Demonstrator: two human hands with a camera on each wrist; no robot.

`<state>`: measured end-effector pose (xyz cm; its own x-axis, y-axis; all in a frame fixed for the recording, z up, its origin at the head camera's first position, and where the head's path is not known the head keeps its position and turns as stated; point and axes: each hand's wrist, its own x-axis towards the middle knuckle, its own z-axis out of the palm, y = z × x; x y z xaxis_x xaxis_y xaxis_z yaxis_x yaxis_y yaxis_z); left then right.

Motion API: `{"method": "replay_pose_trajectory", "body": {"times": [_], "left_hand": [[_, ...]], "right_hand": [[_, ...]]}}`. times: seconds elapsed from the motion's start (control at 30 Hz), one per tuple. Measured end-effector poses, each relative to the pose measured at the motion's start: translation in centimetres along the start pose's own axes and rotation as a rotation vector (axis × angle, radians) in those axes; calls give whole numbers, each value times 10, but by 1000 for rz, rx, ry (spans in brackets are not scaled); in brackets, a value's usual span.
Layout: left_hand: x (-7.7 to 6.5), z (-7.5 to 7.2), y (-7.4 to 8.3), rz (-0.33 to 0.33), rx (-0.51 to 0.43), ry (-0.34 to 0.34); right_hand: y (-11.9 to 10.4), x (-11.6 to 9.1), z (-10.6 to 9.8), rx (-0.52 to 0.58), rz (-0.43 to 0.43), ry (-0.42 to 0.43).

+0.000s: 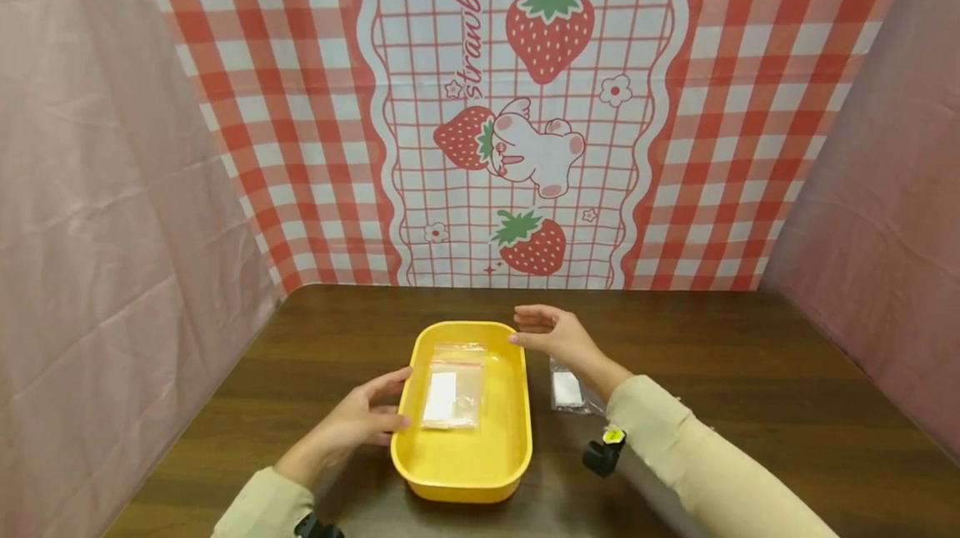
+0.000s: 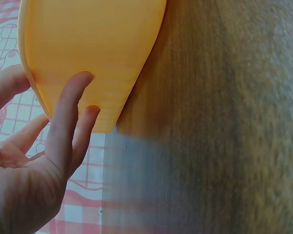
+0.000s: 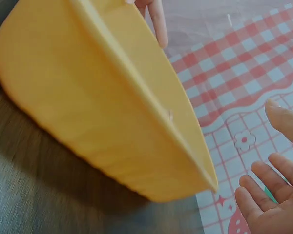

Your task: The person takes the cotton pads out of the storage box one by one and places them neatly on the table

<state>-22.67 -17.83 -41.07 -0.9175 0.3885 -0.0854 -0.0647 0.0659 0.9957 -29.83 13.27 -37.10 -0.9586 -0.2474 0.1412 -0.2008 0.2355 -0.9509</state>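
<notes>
A yellow plastic tray with rounded corners stands on the table. Inside lies a clear zip bag with a white piece in it; a second bag edge shows just behind it. At the tray's left side, my left hand touches the rim and outer wall with spread fingers. My right hand is by the far right corner, its fingers loosely extended and nothing in them; the right wrist view shows it apart from the tray wall. Another clear bag with a white piece lies right of the tray, partly behind the right forearm.
The dark wooden table extends on both sides of the tray. A strawberry-patterned checked cloth hangs along the back edge, with pink cloth at the left and right. Small black devices are worn on the wrists.
</notes>
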Motion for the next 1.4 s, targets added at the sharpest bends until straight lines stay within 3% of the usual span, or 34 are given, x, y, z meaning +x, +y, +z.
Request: {"method": "replay_pose_trajectory", "body": {"times": [0.53,0.93,1.4], "left_hand": [[0,1,0,4,5,2],[0,1,2,-9,3,5],[-1,1,2,-2,2,9]], "right_hand": [[-15,26,45,75,40,-28],[-10,37,79,11,96,-46],[11,34,95,-169,68,-292]]}}
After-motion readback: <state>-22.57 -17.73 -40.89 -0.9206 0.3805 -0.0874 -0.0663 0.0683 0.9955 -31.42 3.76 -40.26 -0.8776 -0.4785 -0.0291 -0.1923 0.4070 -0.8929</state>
